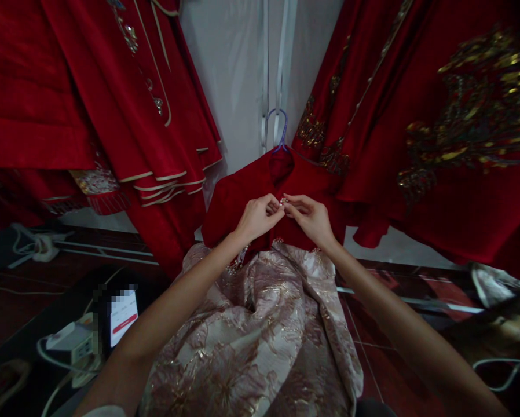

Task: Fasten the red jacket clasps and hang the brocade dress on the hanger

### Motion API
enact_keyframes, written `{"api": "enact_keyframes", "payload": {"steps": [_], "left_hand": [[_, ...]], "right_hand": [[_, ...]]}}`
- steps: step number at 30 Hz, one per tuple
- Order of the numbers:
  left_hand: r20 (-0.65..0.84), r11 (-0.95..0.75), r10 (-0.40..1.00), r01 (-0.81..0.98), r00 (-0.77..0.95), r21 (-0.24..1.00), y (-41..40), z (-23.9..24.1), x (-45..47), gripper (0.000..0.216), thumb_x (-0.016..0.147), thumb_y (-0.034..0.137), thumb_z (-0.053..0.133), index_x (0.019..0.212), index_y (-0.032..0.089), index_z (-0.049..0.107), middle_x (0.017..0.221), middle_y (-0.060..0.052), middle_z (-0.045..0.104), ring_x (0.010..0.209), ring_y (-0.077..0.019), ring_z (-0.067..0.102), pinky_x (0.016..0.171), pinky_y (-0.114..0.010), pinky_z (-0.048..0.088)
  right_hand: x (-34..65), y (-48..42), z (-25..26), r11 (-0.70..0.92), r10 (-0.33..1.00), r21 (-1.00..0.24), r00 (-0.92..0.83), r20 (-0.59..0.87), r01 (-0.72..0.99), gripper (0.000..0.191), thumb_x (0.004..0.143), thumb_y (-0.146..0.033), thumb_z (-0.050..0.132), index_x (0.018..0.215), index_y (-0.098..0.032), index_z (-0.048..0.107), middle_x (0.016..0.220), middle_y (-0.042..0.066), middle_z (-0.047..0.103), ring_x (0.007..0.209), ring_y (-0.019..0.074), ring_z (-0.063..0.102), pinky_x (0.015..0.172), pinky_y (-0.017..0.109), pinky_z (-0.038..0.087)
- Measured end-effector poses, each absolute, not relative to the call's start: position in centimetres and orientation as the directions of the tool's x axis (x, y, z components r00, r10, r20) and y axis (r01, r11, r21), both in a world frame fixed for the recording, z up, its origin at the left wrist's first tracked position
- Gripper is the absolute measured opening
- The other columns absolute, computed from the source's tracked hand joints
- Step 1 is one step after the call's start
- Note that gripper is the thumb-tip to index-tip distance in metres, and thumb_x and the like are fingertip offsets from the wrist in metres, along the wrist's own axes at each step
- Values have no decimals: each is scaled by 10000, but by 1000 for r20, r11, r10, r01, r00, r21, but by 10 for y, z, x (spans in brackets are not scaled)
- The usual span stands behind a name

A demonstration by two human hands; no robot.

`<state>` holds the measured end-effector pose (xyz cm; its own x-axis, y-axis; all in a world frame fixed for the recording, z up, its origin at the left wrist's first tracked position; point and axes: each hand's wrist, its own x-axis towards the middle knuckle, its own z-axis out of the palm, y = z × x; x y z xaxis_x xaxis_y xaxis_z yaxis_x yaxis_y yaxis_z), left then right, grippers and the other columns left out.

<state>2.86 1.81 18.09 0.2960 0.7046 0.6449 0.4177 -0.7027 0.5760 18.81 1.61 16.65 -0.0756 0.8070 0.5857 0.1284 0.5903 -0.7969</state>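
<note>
A red jacket (234, 197) hangs on a purple hanger (282, 130) in the middle of the head view. At its front opening, below the collar, my left hand (262, 216) and my right hand (310, 217) meet with fingertips pinched. Between them sits a small beaded fastening (282, 201) in white and red, which both hands grip. The fingers partly hide it, so I cannot tell whether it is fastened. Under my forearms spreads a pale brocade fabric (260, 324) with a gold and mauve flower pattern.
Red garments with pale piping (156, 133) hang at the left. A red garment with gold sequins (481, 116) hangs at the right. White metal rails (281, 58) stand against the wall. Lower left are a lit phone (123, 315) and a power strip (84, 347) with cables.
</note>
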Motion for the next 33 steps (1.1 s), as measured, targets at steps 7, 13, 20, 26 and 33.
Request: {"api": "enact_keyframes", "payload": {"steps": [7,13,20,26,33], "left_hand": [[640,-686,716,457,281,566,19,183,31,91,760,235,572,784,152,599,712,-17,667,630,-101,628,592,-195,498],[645,-698,701,476,305,535,18,184,31,93,757,236,567,774,149,594,701,-16,661,621,-99,619,593,-195,490],[641,-736,664,489,386,468,20,189,27,70,748,220,569,757,150,575,682,-5,637,598,-92,593,579,-189,463],[649,-756,640,492,412,432,23,190,29,44,744,200,572,746,164,546,664,15,605,596,-90,563,583,-189,436],[619,-624,765,443,178,644,30,170,45,90,852,246,441,861,195,514,815,-5,616,738,-107,587,680,-215,454]], "right_hand": [[194,19,170,516,855,-856,-86,512,27,373,701,-401,700,995,-172,673,996,58,694,836,176,671,752,336,582],[196,19,173,446,887,-894,-112,447,-37,375,656,-392,736,963,-181,693,948,57,703,832,176,671,769,351,573],[200,23,175,440,886,-898,-159,435,-5,437,641,-380,750,1014,-163,683,891,69,704,814,174,667,802,360,552],[198,28,177,456,884,-888,-142,446,52,407,663,-347,720,1012,-143,676,921,80,695,808,170,653,818,362,532],[186,22,155,547,836,-829,-123,534,119,564,748,-227,558,1307,-220,480,1169,67,584,1000,156,579,946,352,453]]}}
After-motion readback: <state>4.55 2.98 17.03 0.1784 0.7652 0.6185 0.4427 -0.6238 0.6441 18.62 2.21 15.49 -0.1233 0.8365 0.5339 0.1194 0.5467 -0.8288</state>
